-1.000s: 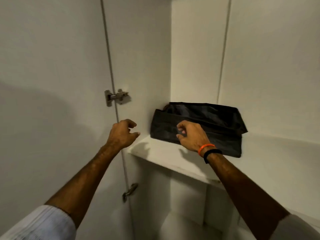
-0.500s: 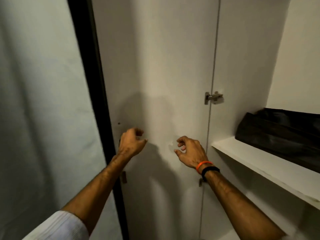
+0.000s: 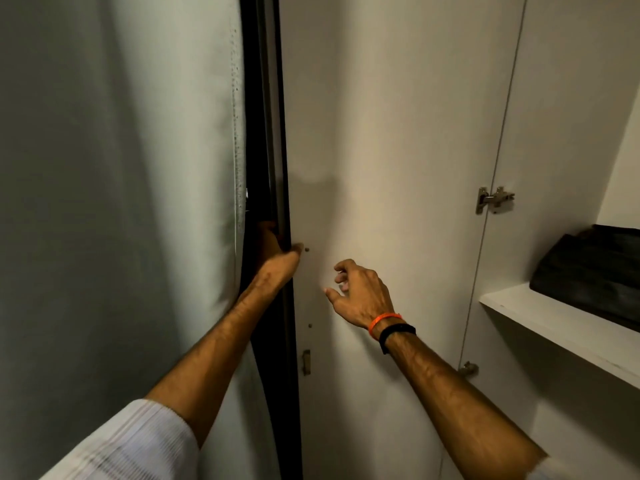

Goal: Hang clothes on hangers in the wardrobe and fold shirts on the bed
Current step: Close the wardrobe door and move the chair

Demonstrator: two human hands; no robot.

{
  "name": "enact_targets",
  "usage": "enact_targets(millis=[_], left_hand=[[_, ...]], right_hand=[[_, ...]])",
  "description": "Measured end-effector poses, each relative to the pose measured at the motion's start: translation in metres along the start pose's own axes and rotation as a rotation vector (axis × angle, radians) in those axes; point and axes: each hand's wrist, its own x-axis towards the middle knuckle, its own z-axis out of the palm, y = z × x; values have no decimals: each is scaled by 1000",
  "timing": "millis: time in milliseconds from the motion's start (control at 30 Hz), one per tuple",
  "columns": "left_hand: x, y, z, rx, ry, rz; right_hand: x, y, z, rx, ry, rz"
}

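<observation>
**Left hand takes the door edge**

Nearest, the left hand [image 3: 277, 263] hooks its fingers round the upright free edge of the wardrobe door [image 3: 381, 168], gripping it. The right hand [image 3: 360, 292] hovers just beside the panel, loosely curled, holding nothing. Farther right, the shelf [image 3: 554, 327] carries a folded dark garment [image 3: 588, 275] (no hangers visible).

dim, warm indoor light falls from above and behind the camera. a soft shadow darkens the wardrobe door [image 3: 381, 150] above the hands. the curtain [image 3: 114, 202] at left sits in grey shade. straight edges bow near the frame borders. slight softness overall, no glare.
</observation>
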Motion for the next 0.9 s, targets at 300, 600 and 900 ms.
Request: enact_targets(millis=[300,600,900], left_hand=[[0,-1,-9,-15,-101,32],[-89,32,-11,31,-72,397],[-179,111,53,-7,-273,811]], right_hand=[[-9,-35,4,-92,86,85],[-107,-48,-44,-356,215,118],[-216,-7,-150,-466,279,256]])
